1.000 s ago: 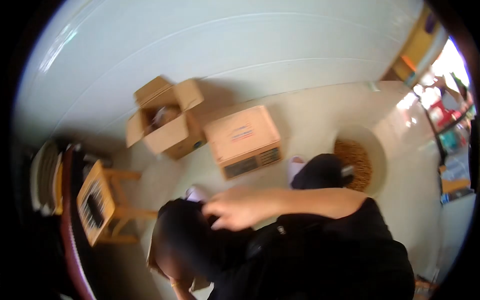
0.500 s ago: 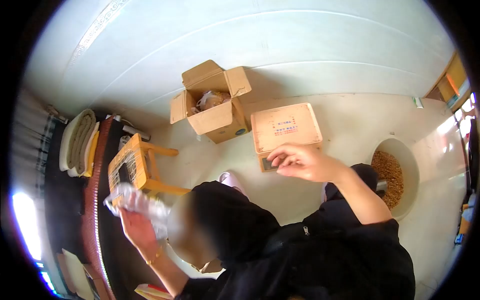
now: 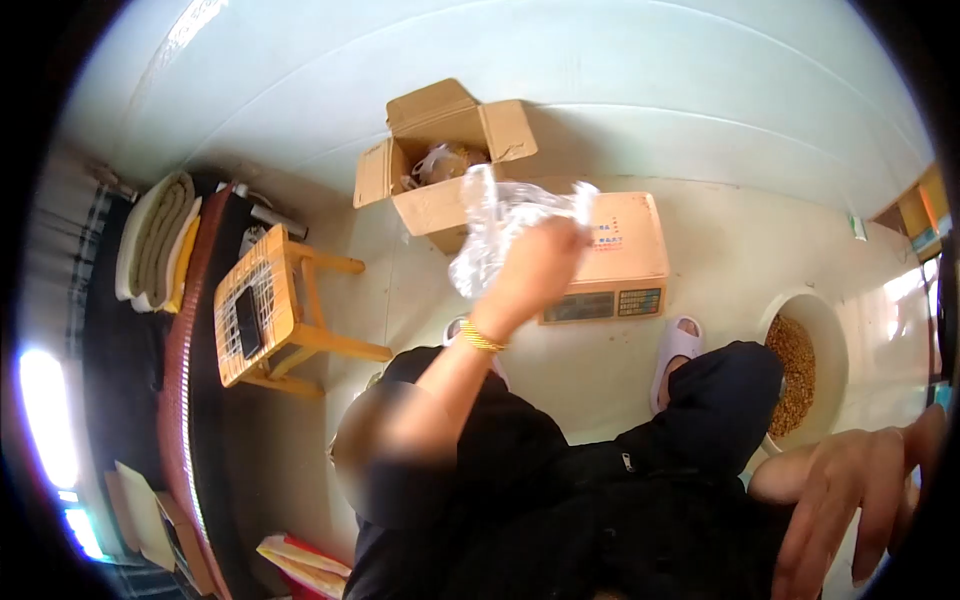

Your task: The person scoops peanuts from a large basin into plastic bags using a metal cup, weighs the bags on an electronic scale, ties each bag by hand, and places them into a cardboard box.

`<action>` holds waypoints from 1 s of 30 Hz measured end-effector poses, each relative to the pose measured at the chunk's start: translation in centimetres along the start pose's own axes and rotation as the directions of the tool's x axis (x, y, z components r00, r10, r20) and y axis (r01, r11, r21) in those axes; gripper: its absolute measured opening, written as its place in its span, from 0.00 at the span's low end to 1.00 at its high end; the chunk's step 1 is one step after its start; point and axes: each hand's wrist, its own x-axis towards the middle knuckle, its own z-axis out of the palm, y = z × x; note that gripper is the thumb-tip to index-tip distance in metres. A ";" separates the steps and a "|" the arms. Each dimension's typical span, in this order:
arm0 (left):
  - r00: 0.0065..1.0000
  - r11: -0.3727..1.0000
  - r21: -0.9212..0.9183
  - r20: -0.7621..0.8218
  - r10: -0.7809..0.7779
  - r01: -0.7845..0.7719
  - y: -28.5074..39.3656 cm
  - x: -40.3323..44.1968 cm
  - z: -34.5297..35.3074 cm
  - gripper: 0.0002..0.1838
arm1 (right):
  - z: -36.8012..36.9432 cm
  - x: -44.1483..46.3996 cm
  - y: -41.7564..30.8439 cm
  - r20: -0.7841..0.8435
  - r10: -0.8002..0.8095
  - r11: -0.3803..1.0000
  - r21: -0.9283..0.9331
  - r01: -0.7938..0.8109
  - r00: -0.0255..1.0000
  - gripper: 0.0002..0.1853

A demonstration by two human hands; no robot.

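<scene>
My left hand [image 3: 540, 262], with a yellow band at the wrist, is closed on a clear plastic bag [image 3: 485, 235]. The bag hangs crumpled over the left part of a flat-topped weighing scale [image 3: 625, 260], whose display and keypad face me. I cannot tell whether the bag touches the scale. At the lower right, close to the camera, my right hand [image 3: 855, 490] is empty with its fingers apart. It is nearest to a pale tub [image 3: 830, 345] holding many small brown pieces [image 3: 793, 375], perhaps nuts or kernels.
Behind the bag stands an open cardboard box [image 3: 430, 210] with plastic-wrapped contents. A wooden stool [image 3: 285, 300] with a dark phone-like object [image 3: 248, 322] on it is at the left, beside a long dark bench [image 3: 215, 370] bearing folded bedding [image 3: 155, 240]. My slippered feet [image 3: 680, 360] are below the scale.
My left hand has carried the plastic bag from beside the stool to over the scale. My right hand has moved from above the scale to the lower right and spread its fingers.
</scene>
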 end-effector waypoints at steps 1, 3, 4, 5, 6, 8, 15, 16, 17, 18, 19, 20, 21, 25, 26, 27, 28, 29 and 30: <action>0.999 0.996 0.092 0.038 0.015 -0.019 -1.0 -0.4 2.2 0.11 | 0.0 0.4 0.5 -0.025 -0.034 0.999 -0.002 0.034 0.999 0.14; 0.988 0.932 0.348 0.148 0.053 -0.102 -0.8 -1.4 4.7 0.07 | -0.7 0.8 1.7 -0.060 -0.055 0.998 -0.030 0.053 0.997 0.12; 0.973 0.852 0.495 0.223 0.066 -0.171 0.1 -2.2 5.5 0.05 | -1.1 1.2 1.9 -0.067 -0.041 0.999 -0.031 0.039 0.997 0.12; 0.966 0.824 0.517 0.221 0.135 -0.233 0.5 -2.6 6.9 0.05 | -1.6 1.7 2.1 -0.074 -0.027 0.999 -0.032 0.025 0.997 0.12; 0.952 0.789 0.537 0.221 0.210 -0.299 1.1 -2.7 7.9 0.05 | -1.7 3.1 1.1 -0.117 0.234 0.972 0.008 -0.234 0.965 0.12; 0.943 0.801 0.524 0.298 0.147 -0.290 2.6 -2.6 9.1 0.06 | -3.1 4.2 2.4 -0.153 0.490 0.872 0.061 -0.487 0.858 0.11; 0.797 0.837 0.462 0.602 -0.054 -0.292 3.8 -0.5 10.2 0.10 | -9.0 2.6 1.3 0.172 0.362 0.910 0.149 -0.388 0.916 0.14; 0.794 0.839 0.450 0.606 -0.036 -0.306 3.8 -0.2 10.1 0.10 | -9.9 2.2 1.5 0.008 0.336 0.936 -0.117 -0.333 0.942 0.14; 0.858 0.832 0.474 0.514 0.006 -0.290 3.5 0.0 9.9 0.08 | -10.8 1.8 1.9 -0.235 0.271 0.817 -0.457 -0.352 0.933 0.14; 0.908 0.827 0.493 0.415 0.049 -0.270 3.3 0.1 9.6 0.06 | -12.6 1.5 2.2 -0.492 0.181 0.549 -0.668 -0.502 0.852 0.14; 0.924 0.800 0.517 0.365 0.115 -0.304 3.2 0.3 8.8 0.05 | -14.9 1.0 2.4 -0.679 0.099 0.317 -0.672 -0.670 0.728 0.14; 0.919 0.801 0.507 0.371 0.132 -0.320 2.9 0.5 8.5 0.05 | -17.8 -0.5 2.4 -0.779 0.059 0.149 -0.611 -0.777 0.624 0.17; 0.932 0.814 0.504 0.343 0.118 -0.288 2.7 0.7 8.2 0.04 | -19.8 -2.2 1.9 -0.901 0.107 0.099 -0.410 -0.907 0.419 0.19; 0.939 0.831 0.466 0.292 0.180 -0.304 2.8 0.2 8.1 0.03 | -20.1 -4.0 2.5 -0.949 0.310 0.127 0.105 -0.986 -0.061 0.25; 0.940 0.831 0.465 0.290 0.181 -0.304 3.0 -0.4 8.7 0.03 | -21.1 -5.0 2.7 -0.949 0.309 0.126 0.104 -0.987 -0.061 0.25; 0.939 0.850 0.434 0.293 0.182 -0.300 3.0 -1.4 9.6 0.03 | -22.7 -6.4 3.3 -0.942 0.328 0.138 0.124 -0.983 -0.073 0.24; 0.937 0.866 0.402 0.298 0.182 -0.296 2.9 -2.4 10.2 0.03 | -23.8 -7.1 3.8 -0.933 0.349 0.152 0.146 -0.978 -0.085 0.23; 0.918 0.859 0.379 0.325 0.226 -0.346 2.6 -3.2 10.8 0.04 | -24.7 -7.4 3.9 -0.943 0.331 0.120 0.079 -0.990 -0.035 0.22; 0.918 0.859 0.380 0.329 0.222 -0.344 2.6 -3.5 10.8 0.04 | -25.0 -7.6 4.1 -0.941 0.336 0.122 0.081 -0.989 -0.036 0.22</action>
